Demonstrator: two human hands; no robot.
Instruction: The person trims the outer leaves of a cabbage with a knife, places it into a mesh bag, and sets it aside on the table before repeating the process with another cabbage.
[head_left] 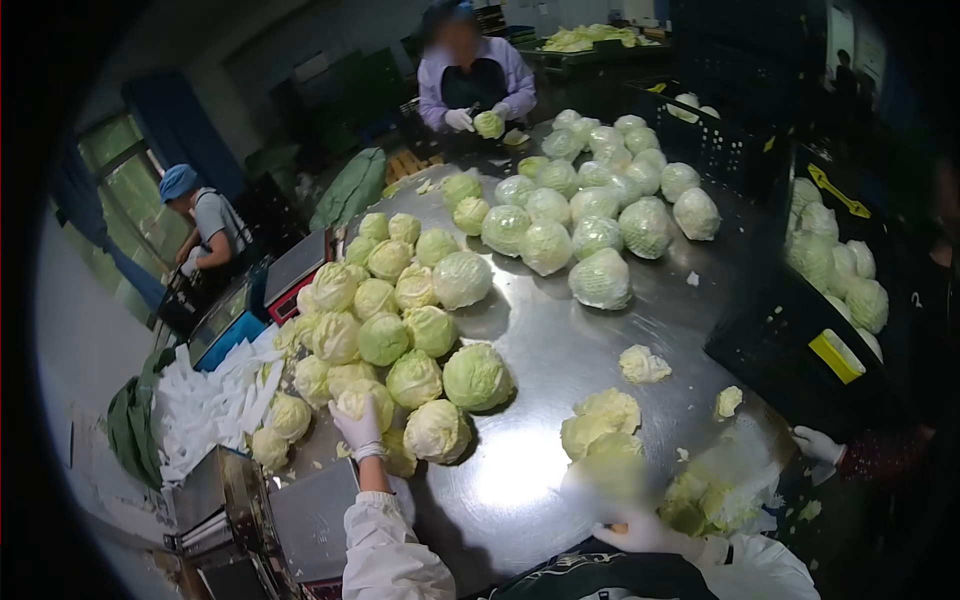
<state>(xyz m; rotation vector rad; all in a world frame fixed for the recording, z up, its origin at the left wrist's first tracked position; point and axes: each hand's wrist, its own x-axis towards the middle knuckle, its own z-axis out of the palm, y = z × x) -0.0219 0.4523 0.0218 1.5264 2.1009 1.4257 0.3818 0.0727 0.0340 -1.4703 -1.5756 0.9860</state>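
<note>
My left hand [360, 428], in a white glove, reaches over a pale cabbage [368, 400] at the near edge of the pile of unwrapped cabbages [384, 339]; its fingers rest around the cabbage. My right hand [645, 530], also gloved, is low near my body, closed around a small orange-brown handle [618, 528]. Above that hand is a blurred pale patch. Loose leaves [603, 425] lie on the metal table [520, 440] just beyond it, and a heap of leaves [705, 497] in clear plastic sits to its right.
Wrapped cabbages [597, 232] cover the far table. Black crates [770, 340] stand right, near another person's gloved hand [818, 446]. A co-worker [475, 75] handles a cabbage across the table; another person [208, 222] bends at left. Scales [318, 515] and white netting [212, 408] lie left.
</note>
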